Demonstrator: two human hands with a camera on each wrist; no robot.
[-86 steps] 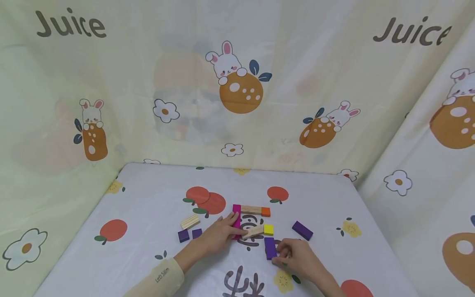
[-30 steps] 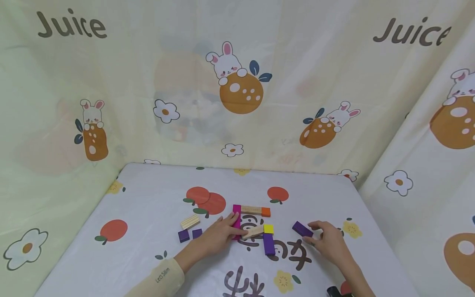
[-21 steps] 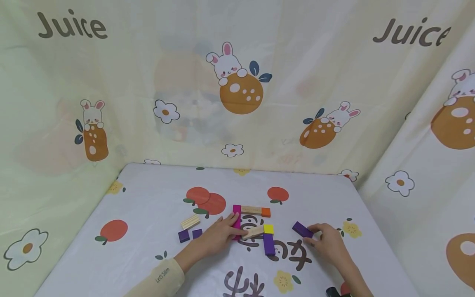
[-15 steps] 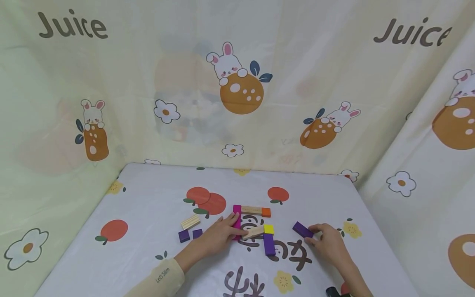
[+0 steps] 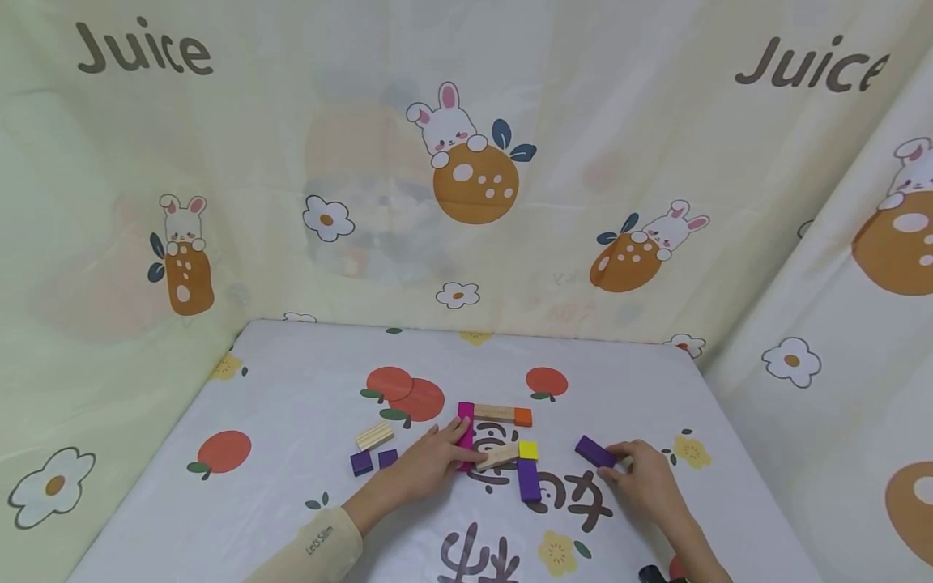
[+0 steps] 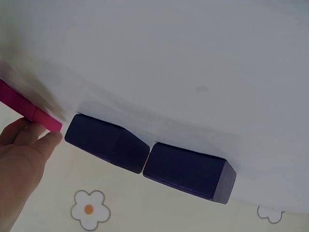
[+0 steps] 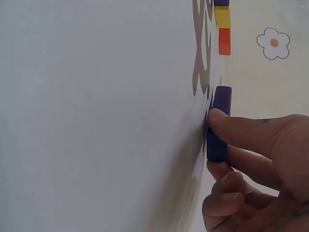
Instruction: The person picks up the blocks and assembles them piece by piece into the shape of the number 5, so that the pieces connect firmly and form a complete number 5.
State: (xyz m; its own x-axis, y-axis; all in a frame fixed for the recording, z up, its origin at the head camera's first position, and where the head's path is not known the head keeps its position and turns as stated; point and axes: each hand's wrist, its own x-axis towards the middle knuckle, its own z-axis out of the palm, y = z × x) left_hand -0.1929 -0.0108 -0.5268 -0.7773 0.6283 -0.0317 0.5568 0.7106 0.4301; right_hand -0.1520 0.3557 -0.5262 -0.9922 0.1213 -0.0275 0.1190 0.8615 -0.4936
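My left hand (image 5: 430, 461) lies across a magenta block (image 5: 465, 410), its extended fingers pressing there and its thumb reaching a plain wooden block (image 5: 499, 456). A seam crosses the magenta piece (image 6: 34, 112) in the left wrist view. Beside the plain block sits a yellow cube (image 5: 528, 450), with a purple block (image 5: 528, 481) lined up below it. Farther right, my right hand (image 5: 645, 478) pinches another purple block (image 5: 594, 451) by its near end. The right wrist view shows the thumb on one face of this purple block (image 7: 221, 99), fingers behind.
Another wooden block (image 5: 493, 413) runs from the magenta block to an orange cube (image 5: 522, 417). Left of my left hand lie a ridged wooden block (image 5: 375, 436) and two purple pieces (image 5: 360, 463). A dark object (image 5: 651, 574) shows under the right forearm. Printed cloth covers table and walls.
My right hand has left the nearer purple block, which now meets the yellow cube, and has moved right to grip the other purple block. The left hand has stayed in place.
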